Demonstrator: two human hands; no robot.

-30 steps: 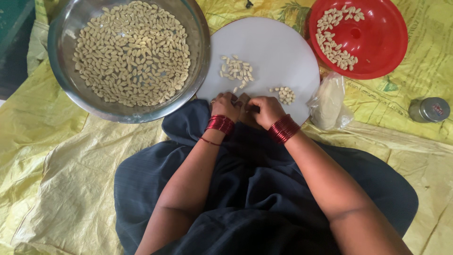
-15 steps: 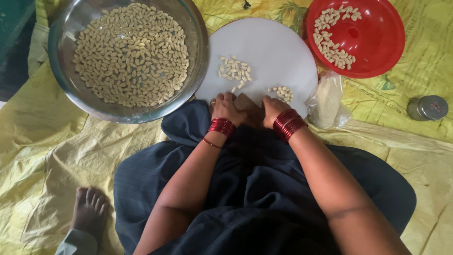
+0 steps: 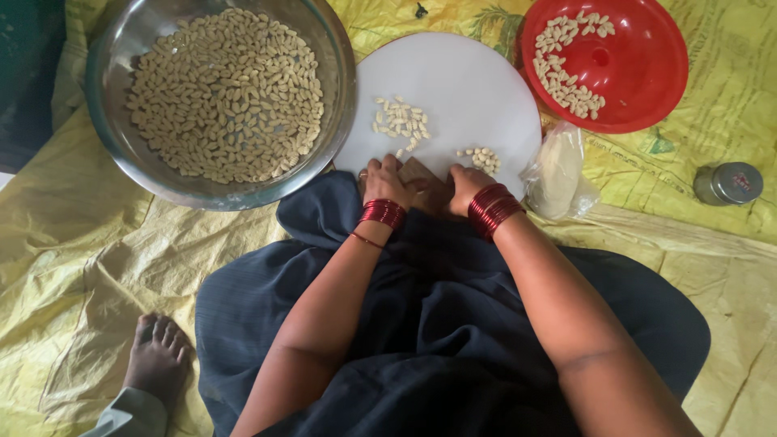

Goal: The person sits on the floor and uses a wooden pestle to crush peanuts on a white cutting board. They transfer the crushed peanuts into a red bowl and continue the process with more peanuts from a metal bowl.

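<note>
Head camera looks down on the left hand (image 3: 387, 181) and right hand (image 3: 465, 184), both curled at the near edge of a round white board (image 3: 453, 81); together they grip a small brown block (image 3: 421, 174), though what lies under it is hidden. Two little heaps of pale nuts (image 3: 401, 121) lie on the board just beyond the fingers. A steel bowl (image 3: 340, 97) full of nuts sits to the left, a red plate (image 3: 639, 73) to the right, and a bare foot (image 3: 158, 356) rests on the yellow sheet (image 3: 65, 243).
</note>
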